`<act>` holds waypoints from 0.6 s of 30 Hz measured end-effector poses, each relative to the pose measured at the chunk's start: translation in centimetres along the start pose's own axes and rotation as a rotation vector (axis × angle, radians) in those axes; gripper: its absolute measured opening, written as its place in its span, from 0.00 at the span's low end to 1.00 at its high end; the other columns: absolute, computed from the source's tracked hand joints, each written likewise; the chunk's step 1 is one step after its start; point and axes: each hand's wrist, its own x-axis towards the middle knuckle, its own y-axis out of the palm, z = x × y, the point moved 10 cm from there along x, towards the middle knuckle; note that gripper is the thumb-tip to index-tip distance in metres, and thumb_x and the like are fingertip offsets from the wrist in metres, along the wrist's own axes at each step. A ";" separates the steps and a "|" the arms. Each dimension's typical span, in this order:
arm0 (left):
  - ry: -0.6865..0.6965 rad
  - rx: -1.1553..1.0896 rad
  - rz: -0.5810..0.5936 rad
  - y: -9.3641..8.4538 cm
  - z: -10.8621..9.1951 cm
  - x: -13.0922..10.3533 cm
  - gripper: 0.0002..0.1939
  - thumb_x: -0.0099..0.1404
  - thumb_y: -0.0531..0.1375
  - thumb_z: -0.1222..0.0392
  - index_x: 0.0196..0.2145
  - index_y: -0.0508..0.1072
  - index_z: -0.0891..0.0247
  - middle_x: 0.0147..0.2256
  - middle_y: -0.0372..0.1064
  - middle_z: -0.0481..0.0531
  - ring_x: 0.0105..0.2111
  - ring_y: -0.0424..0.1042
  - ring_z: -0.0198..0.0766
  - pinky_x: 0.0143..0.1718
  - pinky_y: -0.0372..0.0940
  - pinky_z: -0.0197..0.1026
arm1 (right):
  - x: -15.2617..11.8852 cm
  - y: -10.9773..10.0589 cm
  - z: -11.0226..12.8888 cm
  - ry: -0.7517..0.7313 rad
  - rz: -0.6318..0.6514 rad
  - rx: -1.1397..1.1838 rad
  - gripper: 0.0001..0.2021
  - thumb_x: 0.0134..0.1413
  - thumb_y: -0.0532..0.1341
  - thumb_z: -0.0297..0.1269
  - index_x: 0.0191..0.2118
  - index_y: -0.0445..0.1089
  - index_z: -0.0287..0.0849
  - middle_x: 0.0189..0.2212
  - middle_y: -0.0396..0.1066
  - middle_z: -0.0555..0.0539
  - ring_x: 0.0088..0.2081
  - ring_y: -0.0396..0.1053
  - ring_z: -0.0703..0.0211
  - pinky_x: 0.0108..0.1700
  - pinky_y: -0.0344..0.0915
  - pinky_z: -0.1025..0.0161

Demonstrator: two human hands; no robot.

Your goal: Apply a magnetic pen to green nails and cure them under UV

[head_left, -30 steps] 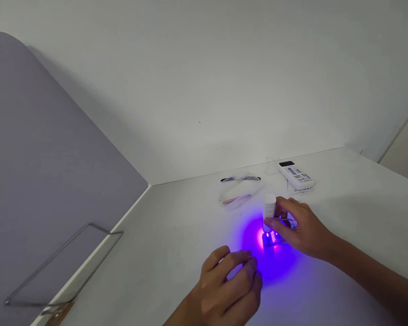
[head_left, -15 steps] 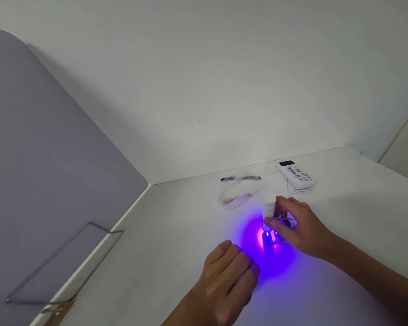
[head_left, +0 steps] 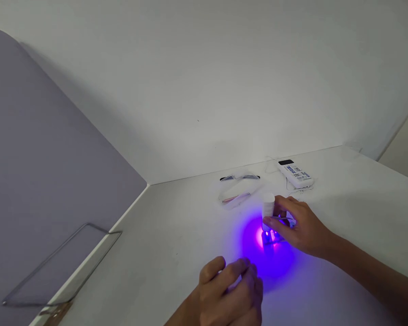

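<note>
In the head view, we have our right hand (head_left: 302, 226) on the right side of the counter (head_left: 139, 253), its grip closed on a white lamp (head_left: 268, 206), thumb at the front and the other fingers reaching behind. We hold the lamp upright, its pale top above our thumb and its lit end low, near the counter; whether that end touches the surface we cannot tell. Bright pink and violet points shine at its base, and a purple glow (head_left: 277, 267) spreads over the white surface around and in front of it. Our left hand (head_left: 231, 290) is in front of the lamp and to its left, apart from it, at the edge of the glow. Its fingers are curled in a narrow grip, and we cannot tell whether anything is pinched inside. Beyond the lamp, toward the wall (head_left: 204, 81), we see a clear case (head_left: 236, 198) with a thin pinkish stick, and just behind it a clear plastic piece (head_left: 240, 177) with dark tips. Farther right lies a white device (head_left: 296, 175) with a black end and blue and black print, a thin cable (head_left: 286, 183) beside it. At the far left, a bent wire frame (head_left: 97, 265) crosses the counter's edge before a grey panel (head_left: 47, 158).
</note>
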 end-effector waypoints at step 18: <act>-0.020 -0.132 0.181 1.5 -0.5 -1.3 0.18 0.64 0.56 0.79 0.21 0.69 0.63 0.26 0.72 0.47 0.27 0.71 0.33 0.31 0.61 0.39 | -0.2 0.4 -0.7 0.029 0.010 0.017 0.12 0.64 0.58 0.45 0.30 0.63 0.45 0.23 0.67 0.52 0.29 0.63 0.59 0.30 0.58 0.63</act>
